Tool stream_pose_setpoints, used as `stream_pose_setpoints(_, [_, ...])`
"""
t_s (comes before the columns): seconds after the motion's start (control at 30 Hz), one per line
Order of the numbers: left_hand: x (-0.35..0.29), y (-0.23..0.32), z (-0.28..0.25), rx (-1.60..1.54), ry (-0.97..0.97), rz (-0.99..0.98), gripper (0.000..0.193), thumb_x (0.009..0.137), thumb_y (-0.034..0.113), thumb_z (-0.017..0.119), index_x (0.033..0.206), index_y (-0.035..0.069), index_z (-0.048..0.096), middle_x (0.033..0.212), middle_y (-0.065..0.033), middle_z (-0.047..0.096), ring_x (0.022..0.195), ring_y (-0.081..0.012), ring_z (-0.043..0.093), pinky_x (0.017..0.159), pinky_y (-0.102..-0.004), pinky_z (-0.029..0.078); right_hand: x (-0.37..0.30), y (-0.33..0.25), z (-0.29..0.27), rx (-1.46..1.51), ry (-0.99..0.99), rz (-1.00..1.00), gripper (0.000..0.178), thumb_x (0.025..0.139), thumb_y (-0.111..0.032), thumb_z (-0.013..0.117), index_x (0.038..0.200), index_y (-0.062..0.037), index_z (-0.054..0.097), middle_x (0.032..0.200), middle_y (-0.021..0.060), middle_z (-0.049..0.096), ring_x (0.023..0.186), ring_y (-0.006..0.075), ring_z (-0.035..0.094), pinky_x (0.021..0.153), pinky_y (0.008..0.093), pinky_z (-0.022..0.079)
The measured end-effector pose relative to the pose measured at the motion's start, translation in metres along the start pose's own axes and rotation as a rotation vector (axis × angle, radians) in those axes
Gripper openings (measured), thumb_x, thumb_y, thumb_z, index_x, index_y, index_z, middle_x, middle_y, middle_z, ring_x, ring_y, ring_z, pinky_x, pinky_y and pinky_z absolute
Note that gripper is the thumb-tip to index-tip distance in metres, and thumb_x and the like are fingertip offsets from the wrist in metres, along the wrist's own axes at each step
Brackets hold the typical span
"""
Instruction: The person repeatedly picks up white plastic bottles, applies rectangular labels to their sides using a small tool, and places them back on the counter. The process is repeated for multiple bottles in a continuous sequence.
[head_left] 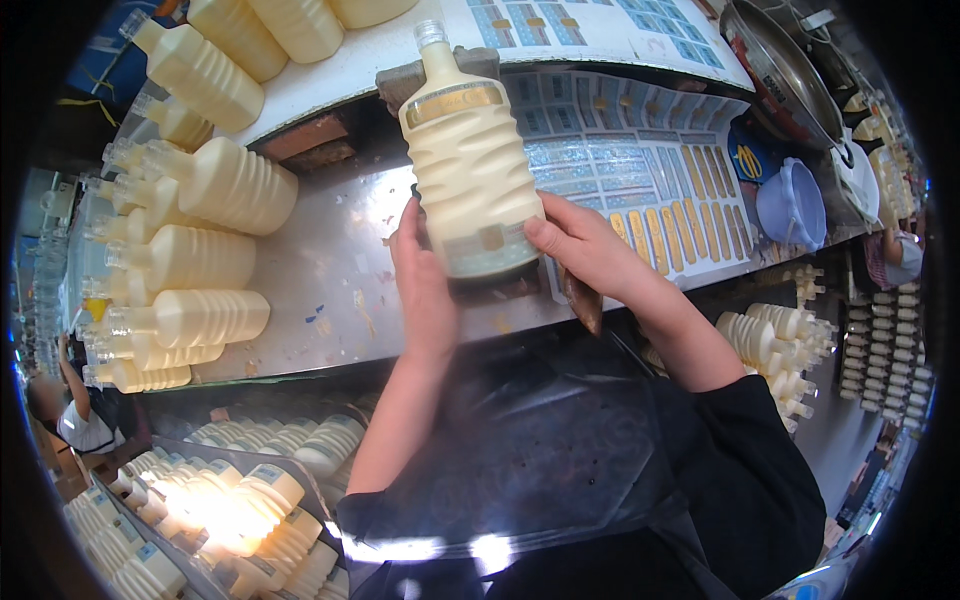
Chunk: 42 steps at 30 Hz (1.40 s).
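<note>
A cream-coloured bottle (470,160) with wavy ridges and a clear neck lies with its neck pointing away from me, over a grey padded rest (400,85). It bears a gold band at the shoulder and a pale label with a small gold patch near the base. My left hand (422,275) holds its lower left side, fingers partly hidden beneath. My right hand (590,240) grips the lower right side, its thumb pressed at the label's edge. Below the right hand a brown pointed piece (582,303) sticks out; I cannot tell what it is.
Sheets of blue and gold labels (640,190) lie right of the bottle. Several cream bottles (200,255) are stacked on the metal table's (330,250) left. A lilac bucket (790,205) and yellow-handled scissors (748,162) are at the right. Crated bottles (240,500) stand lower left; a person (85,415) is beyond.
</note>
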<state>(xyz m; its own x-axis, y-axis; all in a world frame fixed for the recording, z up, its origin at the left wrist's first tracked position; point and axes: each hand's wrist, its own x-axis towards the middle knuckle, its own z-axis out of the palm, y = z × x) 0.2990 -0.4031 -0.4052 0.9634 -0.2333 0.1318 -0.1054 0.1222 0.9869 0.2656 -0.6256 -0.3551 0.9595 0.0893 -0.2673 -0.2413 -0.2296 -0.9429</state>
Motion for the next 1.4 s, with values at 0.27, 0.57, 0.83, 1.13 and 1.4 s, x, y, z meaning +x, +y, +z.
stream_pose_setpoints(0.27, [0.003, 0.003, 0.007, 0.361, 0.041, 0.056, 0.076, 0.102, 0.046, 0.051, 0.154, -0.006, 0.033, 0.142, -0.0234, 0.041, 0.135, -0.0369, 0.039, 0.118, -0.0457, 0.028, -0.001, -0.003, 0.003, -0.082, 0.026, -0.008, 0.062, 0.104, -0.048, 0.061, 0.143, 0.0001, 0.054, 0.124, 0.0106, 0.069, 0.114, 0.0157, 0.062, 0.099, 0.0323, 0.049])
stream_pose_setpoints(0.57, [0.003, 0.002, 0.007, 0.334, 0.039, 0.059, 0.076, 0.102, 0.046, 0.053, 0.154, -0.006, 0.033, 0.141, -0.0221, 0.041, 0.135, -0.035, 0.039, 0.118, -0.0446, 0.028, 0.0, 0.0, 0.005, -0.004, 0.022, -0.045, 0.062, 0.105, -0.047, 0.06, 0.144, 0.0015, 0.053, 0.13, 0.0127, 0.066, 0.119, 0.0172, 0.06, 0.103, 0.0331, 0.047])
stream_pose_setpoints(0.83, [0.003, 0.003, 0.008, 0.338, 0.054, 0.049, 0.076, 0.101, 0.045, 0.055, 0.153, -0.006, 0.035, 0.139, -0.0214, 0.042, 0.133, -0.0341, 0.04, 0.117, -0.0442, 0.029, -0.001, 0.0, 0.005, 0.007, 0.016, -0.066, 0.062, 0.105, -0.047, 0.059, 0.144, 0.0014, 0.053, 0.133, 0.0123, 0.065, 0.126, 0.0179, 0.056, 0.108, 0.034, 0.044])
stream_pose_setpoints(1.13, [-0.001, 0.004, 0.001, 0.033, 0.049, -0.042, 0.057, 0.106, 0.027, 0.048, 0.153, -0.003, 0.04, 0.148, -0.0168, 0.046, 0.139, -0.0259, 0.043, 0.119, -0.0399, 0.031, 0.0, 0.003, -0.005, 0.224, -0.04, 0.076, 0.053, 0.108, -0.041, 0.051, 0.147, -0.0043, 0.053, 0.09, -0.0025, 0.059, 0.069, 0.0044, 0.048, 0.061, 0.0202, 0.042])
stream_pose_setpoints(1.4, [-0.003, -0.007, 0.001, -0.173, 0.036, -0.048, 0.054, 0.109, 0.025, 0.048, 0.154, -0.001, 0.035, 0.152, -0.0142, 0.044, 0.14, -0.0236, 0.042, 0.12, -0.0384, 0.03, -0.001, 0.01, 0.012, 0.223, 0.038, -0.129, 0.06, 0.108, -0.039, 0.056, 0.154, -0.0019, 0.045, 0.11, -0.0004, 0.064, 0.073, 0.0017, 0.05, 0.063, 0.018, 0.042])
